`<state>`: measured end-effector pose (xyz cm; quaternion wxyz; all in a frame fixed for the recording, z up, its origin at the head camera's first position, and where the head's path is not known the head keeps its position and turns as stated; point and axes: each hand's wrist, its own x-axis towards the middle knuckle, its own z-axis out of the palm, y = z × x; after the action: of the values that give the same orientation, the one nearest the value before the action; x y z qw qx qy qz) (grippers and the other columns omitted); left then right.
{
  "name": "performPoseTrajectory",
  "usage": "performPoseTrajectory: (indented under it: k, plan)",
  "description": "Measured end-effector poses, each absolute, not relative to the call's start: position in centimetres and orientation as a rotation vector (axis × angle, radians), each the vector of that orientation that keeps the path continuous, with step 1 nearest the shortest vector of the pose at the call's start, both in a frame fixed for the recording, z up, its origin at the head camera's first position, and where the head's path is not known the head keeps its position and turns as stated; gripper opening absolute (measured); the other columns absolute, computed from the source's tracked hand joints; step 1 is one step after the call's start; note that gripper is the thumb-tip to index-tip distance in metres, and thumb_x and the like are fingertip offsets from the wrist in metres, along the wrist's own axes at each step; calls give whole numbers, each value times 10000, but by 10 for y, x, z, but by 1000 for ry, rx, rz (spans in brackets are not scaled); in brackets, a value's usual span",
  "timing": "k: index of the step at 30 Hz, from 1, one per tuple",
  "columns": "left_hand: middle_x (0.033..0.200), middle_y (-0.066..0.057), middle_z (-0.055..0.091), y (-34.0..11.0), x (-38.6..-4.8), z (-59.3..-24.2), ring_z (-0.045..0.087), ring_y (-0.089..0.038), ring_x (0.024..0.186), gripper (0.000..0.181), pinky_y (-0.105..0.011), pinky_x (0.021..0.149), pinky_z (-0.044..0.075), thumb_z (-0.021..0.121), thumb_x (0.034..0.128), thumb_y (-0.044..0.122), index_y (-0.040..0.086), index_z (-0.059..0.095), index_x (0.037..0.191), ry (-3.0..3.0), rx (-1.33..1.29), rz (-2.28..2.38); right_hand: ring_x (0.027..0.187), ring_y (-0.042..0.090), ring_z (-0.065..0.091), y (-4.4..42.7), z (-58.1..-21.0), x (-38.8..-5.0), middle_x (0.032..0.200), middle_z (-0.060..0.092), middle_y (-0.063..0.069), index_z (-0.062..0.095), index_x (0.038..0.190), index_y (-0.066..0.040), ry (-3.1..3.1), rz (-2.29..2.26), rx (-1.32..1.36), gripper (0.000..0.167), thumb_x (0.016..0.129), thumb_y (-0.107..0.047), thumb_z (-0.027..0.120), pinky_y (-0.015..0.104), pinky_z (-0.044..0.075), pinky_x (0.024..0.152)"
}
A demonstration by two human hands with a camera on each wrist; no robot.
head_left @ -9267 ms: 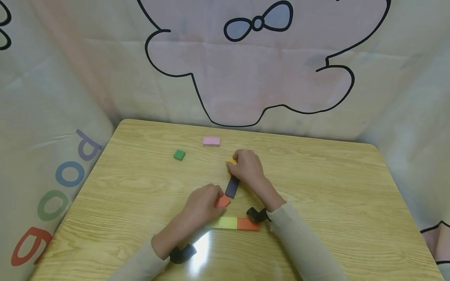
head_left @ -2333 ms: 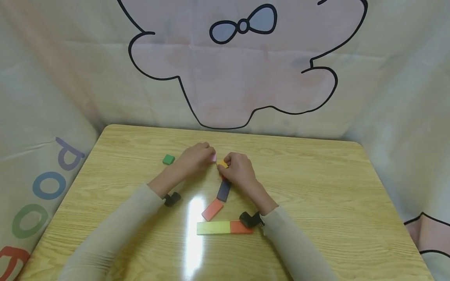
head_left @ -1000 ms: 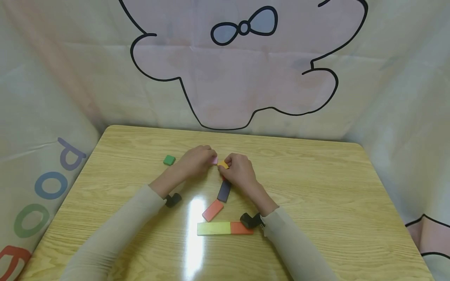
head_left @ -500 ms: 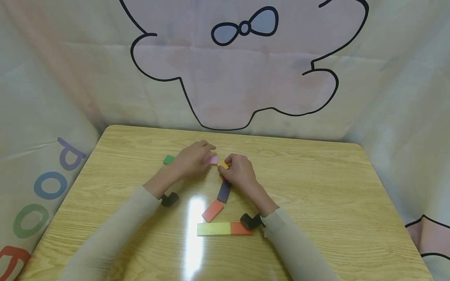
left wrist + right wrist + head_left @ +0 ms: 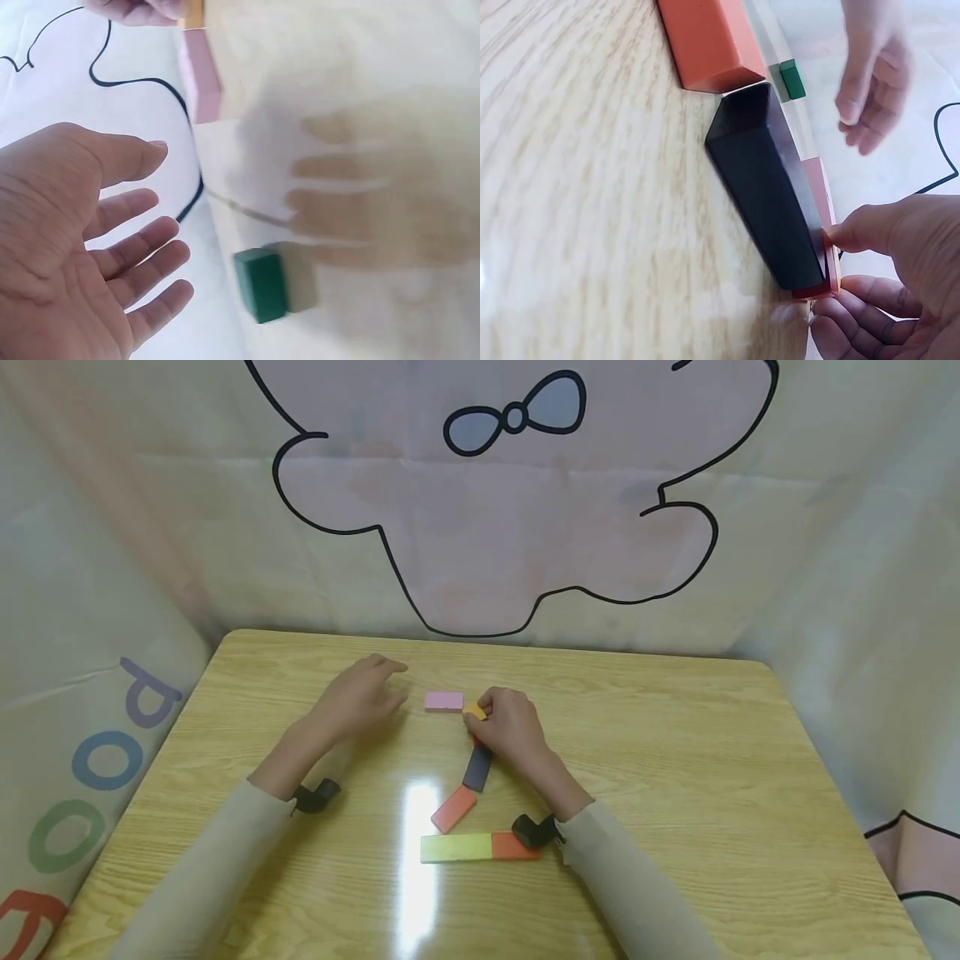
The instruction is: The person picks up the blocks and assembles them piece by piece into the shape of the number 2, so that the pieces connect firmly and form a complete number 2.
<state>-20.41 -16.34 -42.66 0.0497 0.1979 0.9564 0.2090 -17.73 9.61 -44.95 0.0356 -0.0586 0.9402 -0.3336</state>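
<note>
My right hand (image 5: 510,724) pinches a small yellow-orange block (image 5: 476,711) between thumb and fingers. A pink block (image 5: 444,702) lies flat against or very close to its left end. Below, a red block (image 5: 814,290), mostly hidden, meets a dark block (image 5: 477,767), and a coral block (image 5: 453,808) continues from that one, slanting down-left. My left hand (image 5: 358,700) is raised over the table, left of the pink block, with fingers spread and nothing in them. The green block (image 5: 261,285) stands near it in the left wrist view; in the head view my left hand covers it.
In front of the coral block, a yellow-green block (image 5: 456,848) and an orange-red block (image 5: 513,846) lie end to end. They rest on a wood-grain table (image 5: 675,777). A printed cloth (image 5: 480,552) hangs behind and at both sides. Both wrists carry black cameras.
The pink block came from the back to the yellow-orange block in my left hand. Then my left hand released it and moved left. My right hand keeps its pinch.
</note>
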Motion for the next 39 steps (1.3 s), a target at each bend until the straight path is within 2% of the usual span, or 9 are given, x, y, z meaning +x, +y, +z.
performPoseTrajectory:
  k: [7,13,18,24,29,35,37,39]
  plan:
    - [1436,-241,601,-174,-193,-439,571,-435,1347,496,-576,1149,463,679,1015,236,-1,586,1441,2978,535,685,769,152,629,96,-449,-178,922,747,110,761,1037,9,2887,-1009,-170,281,897,-228,822,257,530,685]
    - [1453,-252,580,-181,-184,-437,558,-451,1347,482,-609,1086,498,642,1035,243,10,576,1451,2985,379,728,771,151,636,97,-450,-177,946,762,120,763,1051,11,2882,-1014,-166,292,900,-231,822,286,558,716]
    - [1369,-260,617,-187,-177,-436,630,-435,1216,471,-570,942,569,602,1049,246,-21,574,1435,2988,285,733,793,155,653,97,-450,-177,987,773,133,764,1069,14,2880,-1022,-159,299,904,-230,817,302,581,735]
    - [1345,-289,620,-189,-171,-440,657,-431,1140,467,-565,896,576,575,1047,256,-37,582,1410,2986,185,735,798,165,651,97,-449,-177,976,767,130,765,1066,11,2881,-1011,-168,295,903,-228,816,292,568,723]
    - [1286,-287,631,-188,-170,-443,653,-371,1014,481,-500,820,578,572,1046,277,-34,580,1411,2946,123,732,778,157,634,96,-449,-177,951,760,121,765,1054,10,2887,-1008,-180,291,899,-230,823,271,542,706]
    - [1239,-307,647,-189,-169,-445,617,-338,960,554,-454,810,552,596,1042,278,-124,530,1416,2931,85,764,731,132,612,96,-451,-178,931,756,119,762,1050,16,2889,-1019,-198,287,902,-224,818,254,526,687]
    - [1157,-281,658,-189,-169,-445,607,-318,905,537,-419,758,541,599,1039,275,-143,554,1373,2932,78,773,721,131,609,96,-451,-178,928,758,122,762,1049,18,2891,-1026,-198,286,901,-220,817,263,533,693]
    - [999,-228,649,-189,-169,-444,582,-281,794,463,-369,659,504,595,1036,256,-143,602,1271,2936,73,788,723,135,612,96,-451,-177,929,759,125,760,1050,20,2889,-1031,-200,284,903,-217,814,282,548,703]
